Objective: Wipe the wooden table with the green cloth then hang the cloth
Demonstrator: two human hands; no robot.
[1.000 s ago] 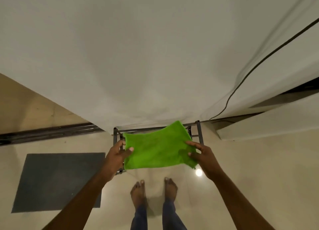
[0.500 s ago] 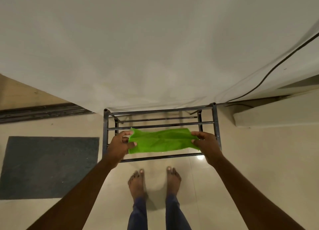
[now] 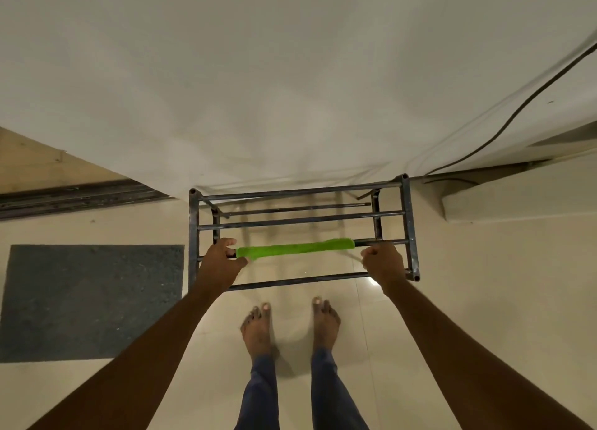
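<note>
Cloth (image 3: 294,248) could slide off rack (image 3: 408,223) if left fingers (image 3: 227,243), pinching its end, tug; right fingers (image 3: 370,252) curled, empty.

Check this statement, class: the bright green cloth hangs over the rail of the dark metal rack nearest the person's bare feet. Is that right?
Not quite. The head view shows the bright green cloth hanging over the second rail of the dark metal rack, counting from the bare feet; the nearest rail is bare.
</note>
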